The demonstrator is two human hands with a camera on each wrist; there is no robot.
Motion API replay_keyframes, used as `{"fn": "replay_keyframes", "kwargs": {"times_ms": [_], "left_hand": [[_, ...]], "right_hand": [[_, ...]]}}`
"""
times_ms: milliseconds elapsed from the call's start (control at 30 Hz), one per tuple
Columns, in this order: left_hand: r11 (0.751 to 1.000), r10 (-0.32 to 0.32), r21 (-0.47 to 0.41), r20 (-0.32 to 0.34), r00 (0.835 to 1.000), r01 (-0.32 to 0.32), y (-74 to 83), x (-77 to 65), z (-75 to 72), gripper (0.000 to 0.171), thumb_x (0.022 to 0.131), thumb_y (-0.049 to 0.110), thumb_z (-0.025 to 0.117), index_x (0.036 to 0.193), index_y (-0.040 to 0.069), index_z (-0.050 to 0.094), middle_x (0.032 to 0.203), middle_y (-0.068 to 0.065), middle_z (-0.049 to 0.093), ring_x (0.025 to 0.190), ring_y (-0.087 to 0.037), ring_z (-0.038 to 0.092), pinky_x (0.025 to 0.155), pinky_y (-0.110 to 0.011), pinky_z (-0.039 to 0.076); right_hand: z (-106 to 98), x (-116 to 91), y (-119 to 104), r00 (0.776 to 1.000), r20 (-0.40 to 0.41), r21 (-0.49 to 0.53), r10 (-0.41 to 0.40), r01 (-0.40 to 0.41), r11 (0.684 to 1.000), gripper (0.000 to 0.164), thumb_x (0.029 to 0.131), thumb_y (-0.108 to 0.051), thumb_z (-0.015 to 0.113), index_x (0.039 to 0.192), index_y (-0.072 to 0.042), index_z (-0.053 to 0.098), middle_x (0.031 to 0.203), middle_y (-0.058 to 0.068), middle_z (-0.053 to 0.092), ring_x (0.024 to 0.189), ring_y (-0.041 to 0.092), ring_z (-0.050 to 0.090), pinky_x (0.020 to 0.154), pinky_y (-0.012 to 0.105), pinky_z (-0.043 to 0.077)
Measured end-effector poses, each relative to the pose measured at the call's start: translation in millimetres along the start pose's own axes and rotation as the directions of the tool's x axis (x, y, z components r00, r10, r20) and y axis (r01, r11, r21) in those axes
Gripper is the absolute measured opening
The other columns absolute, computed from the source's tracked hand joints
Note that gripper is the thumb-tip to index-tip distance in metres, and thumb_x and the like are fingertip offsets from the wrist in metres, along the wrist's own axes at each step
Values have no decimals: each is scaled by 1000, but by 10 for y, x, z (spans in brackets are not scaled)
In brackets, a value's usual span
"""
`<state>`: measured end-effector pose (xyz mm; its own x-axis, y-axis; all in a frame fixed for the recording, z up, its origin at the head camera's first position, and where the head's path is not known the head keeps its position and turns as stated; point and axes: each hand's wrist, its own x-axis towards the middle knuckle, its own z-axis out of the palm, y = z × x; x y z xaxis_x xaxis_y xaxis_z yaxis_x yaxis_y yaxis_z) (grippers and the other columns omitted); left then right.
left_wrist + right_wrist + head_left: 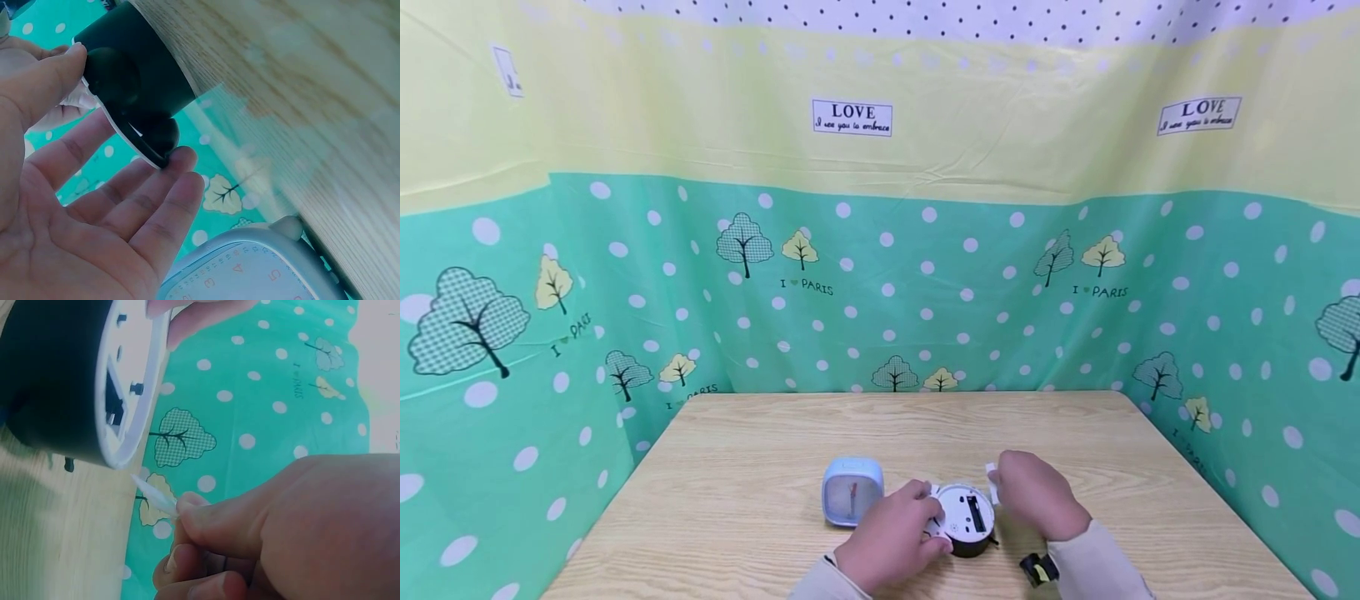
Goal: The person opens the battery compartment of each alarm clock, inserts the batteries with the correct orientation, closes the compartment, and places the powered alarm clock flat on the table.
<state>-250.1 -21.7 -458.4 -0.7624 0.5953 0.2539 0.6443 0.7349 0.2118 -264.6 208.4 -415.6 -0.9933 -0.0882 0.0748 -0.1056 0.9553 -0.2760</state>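
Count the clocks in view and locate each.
2: a light blue clock on the table beside the left hand, and what looks like a round black clock, seen from behind, held by that hand.

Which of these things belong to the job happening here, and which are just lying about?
In use:
round black-and-white device, in the left hand
white piece, pinched by the right hand

Seemingly idle:
light-blue clock, standing upright
black-and-yellow item by right sleeve, possibly worn

The round black clock [961, 518] lies on the counter [760, 450] — white back up, slot [976, 514] exposed. A thin white piece [154, 495] hovers alongside.
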Motion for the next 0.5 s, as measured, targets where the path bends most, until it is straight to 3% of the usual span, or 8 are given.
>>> {"fn": "replay_keyframes", "kwargs": {"times_ms": [500], "left_hand": [[1000, 0, -1, 4, 1000, 0, -6, 4, 13, 31, 88, 49, 79, 107, 24, 75, 130, -4, 66, 114, -17, 67, 92, -34, 58]], "right_hand": [[166, 67, 146, 997, 68, 23, 42, -44, 999, 22, 102, -15, 61, 81, -7, 66, 70, 2, 56, 62, 18, 51, 59, 36, 47]]}}
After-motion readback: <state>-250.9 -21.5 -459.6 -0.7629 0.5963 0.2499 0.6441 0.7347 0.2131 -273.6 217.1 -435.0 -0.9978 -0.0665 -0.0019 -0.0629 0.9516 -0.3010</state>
